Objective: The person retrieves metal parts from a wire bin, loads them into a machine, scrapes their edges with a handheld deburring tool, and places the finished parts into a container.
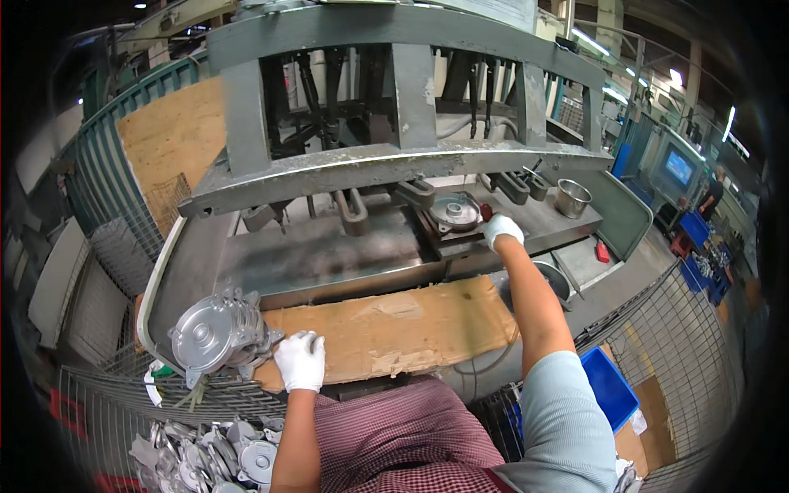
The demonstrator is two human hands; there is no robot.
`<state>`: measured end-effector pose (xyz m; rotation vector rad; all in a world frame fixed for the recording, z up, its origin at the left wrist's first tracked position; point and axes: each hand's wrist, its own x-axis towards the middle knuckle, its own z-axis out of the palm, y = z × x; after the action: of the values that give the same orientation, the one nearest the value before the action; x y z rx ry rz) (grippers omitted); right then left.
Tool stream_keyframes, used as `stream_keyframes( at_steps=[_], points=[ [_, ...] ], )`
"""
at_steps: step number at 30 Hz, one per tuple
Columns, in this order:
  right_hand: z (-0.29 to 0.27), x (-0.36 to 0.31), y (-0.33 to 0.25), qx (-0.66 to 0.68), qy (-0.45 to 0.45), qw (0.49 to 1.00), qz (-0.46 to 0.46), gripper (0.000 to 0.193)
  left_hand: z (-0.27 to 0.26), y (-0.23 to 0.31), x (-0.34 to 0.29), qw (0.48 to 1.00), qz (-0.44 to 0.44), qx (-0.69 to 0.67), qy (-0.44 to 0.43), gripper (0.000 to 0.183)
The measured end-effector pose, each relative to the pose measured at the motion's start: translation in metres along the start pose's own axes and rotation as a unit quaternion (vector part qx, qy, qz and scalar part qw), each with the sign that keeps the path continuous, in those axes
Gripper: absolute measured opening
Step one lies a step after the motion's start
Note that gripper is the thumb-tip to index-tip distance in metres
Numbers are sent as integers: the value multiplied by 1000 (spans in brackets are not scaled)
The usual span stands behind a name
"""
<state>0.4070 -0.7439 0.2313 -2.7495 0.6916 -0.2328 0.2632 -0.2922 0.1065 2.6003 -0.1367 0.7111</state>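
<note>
A: Where are the hands?

B: The right hand, in a white glove, reaches out to the press and rests at the edge of the fixture, just beside a round casting seated on it. I cannot tell whether its fingers pinch anything.

A: And the left?

B: The left hand, also gloved, lies flat with fingers loosely together on the cardboard that covers the table's front edge, touching a stack of castings to its left.

A: How far along does it look?

B: One casting sits in the press, so I judge loading done or nearly so. The stack stands beside the left hand, and more castings fill the wire basket below, so plenty appears left to handle.

A: Anything else nearby?

B: A metal pot on the table's right end, a blue bin below.
</note>
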Motion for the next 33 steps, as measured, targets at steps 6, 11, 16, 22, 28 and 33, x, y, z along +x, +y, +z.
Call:
stream_keyframes(
  at_steps=[6,11,16,22,28,33],
  points=[
    [-49,-75,66,43,58,997,8,61,-2,-3,-2,1000,0,2,18,20],
    [-63,-115,221,142,223,960,93,53,2,-5,-3,1000,4,8,17,20],
    [-49,-150,310,-46,200,927,314,62,0,-5,-4,1000,6,12,17,21],
    [-15,-154,228,-125,519,837,122,68,1,-4,-5,1000,3,22,14,24],
    [10,-121,-22,84,199,941,-259,42,-8,-2,-22,996,-26,-67,46,24],
    [66,-93,-147,-3,26,957,-289,56,-8,-8,-67,983,10,-156,92,16]
  ],
)
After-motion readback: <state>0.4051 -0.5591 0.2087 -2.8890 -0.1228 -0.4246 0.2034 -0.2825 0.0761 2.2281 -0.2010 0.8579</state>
